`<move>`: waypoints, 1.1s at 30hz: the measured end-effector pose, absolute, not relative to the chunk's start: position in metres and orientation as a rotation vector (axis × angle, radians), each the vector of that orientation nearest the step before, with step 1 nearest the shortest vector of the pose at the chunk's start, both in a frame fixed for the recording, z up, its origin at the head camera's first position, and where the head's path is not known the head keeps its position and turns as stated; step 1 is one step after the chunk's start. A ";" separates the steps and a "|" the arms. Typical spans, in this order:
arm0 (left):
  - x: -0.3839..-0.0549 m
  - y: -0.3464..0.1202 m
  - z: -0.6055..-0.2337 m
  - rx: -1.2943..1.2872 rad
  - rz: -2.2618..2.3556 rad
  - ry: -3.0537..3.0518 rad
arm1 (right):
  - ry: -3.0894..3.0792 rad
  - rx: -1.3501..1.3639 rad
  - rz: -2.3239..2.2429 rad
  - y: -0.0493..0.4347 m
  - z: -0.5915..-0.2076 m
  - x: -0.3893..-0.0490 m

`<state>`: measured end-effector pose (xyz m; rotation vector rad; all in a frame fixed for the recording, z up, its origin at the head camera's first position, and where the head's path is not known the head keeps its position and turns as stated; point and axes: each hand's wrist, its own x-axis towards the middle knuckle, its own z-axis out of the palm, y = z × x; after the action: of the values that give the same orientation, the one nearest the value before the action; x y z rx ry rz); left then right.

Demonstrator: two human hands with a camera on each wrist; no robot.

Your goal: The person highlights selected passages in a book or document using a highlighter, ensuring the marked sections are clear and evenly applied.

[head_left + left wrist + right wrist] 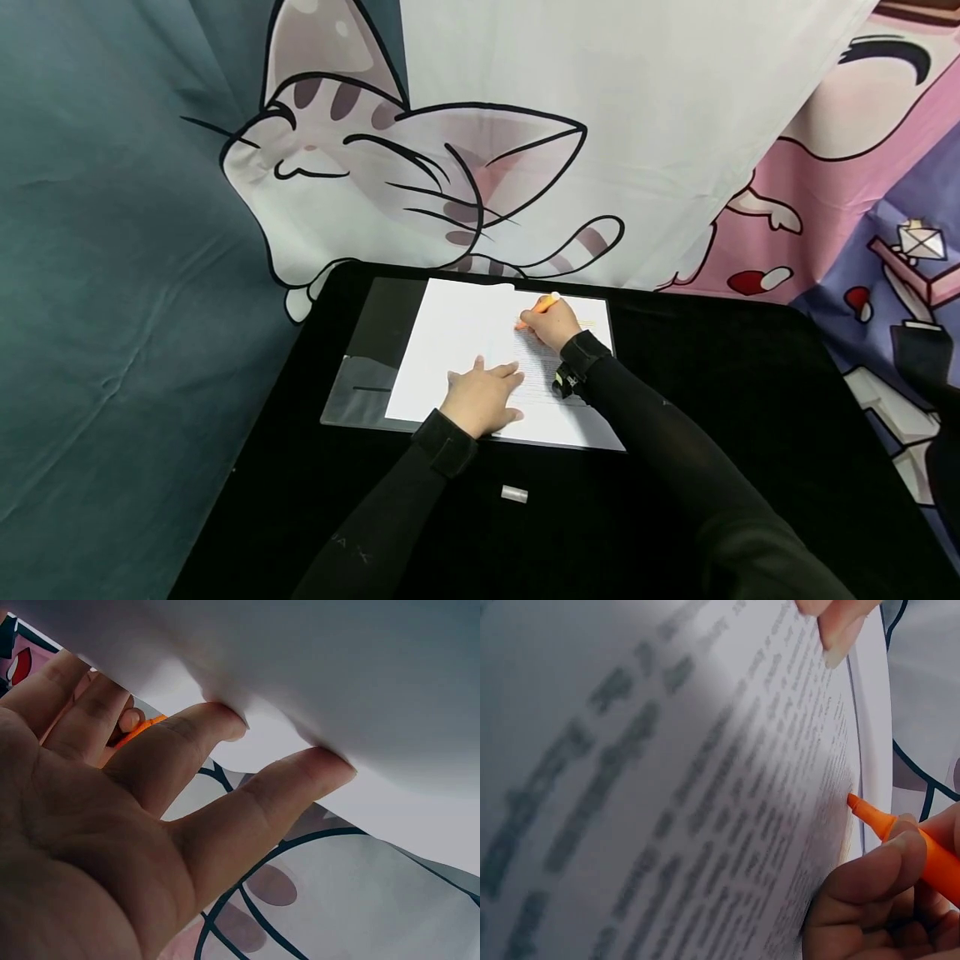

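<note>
An orange highlighter is pinched in my right hand, its tip down at the upper part of a printed page. In the right wrist view, the highlighter has its tip at the lines of text near the page's edge. Faint orange marks show on the page right of that hand. My left hand rests with spread fingers on the lower middle of the paper. Up close in the left wrist view, two fingertips of the left hand press the white sheet.
A blank white page lies left of the printed one, over a clear, glossy sheet or board. On the black table cloth, a small whitish cylinder lies near me. A cartoon cat curtain hangs behind.
</note>
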<state>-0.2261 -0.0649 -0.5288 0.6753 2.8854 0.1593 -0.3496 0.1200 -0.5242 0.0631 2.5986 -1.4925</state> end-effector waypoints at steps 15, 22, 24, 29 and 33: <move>-0.221 -0.064 -0.520 0.661 0.191 2.878 | 2.621 0.056 -1.485 0.129 -0.530 -0.354; -0.221 -0.064 -0.515 0.661 0.155 2.872 | 2.611 0.070 -1.489 0.134 -0.534 -0.358; -0.220 -0.064 -0.515 0.662 0.152 2.873 | 2.611 0.073 -1.483 0.134 -0.533 -0.358; -0.220 -0.063 -0.514 0.659 0.156 2.879 | 2.618 0.085 -1.457 0.135 -0.529 -0.354; -0.219 -0.063 -0.513 0.658 0.164 2.876 | 2.628 0.098 -1.445 0.136 -0.526 -0.352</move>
<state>-0.2194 -0.0628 -0.5130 0.6584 2.8757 0.1637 -0.3524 0.1355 -0.5258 0.0985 2.6276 -1.4453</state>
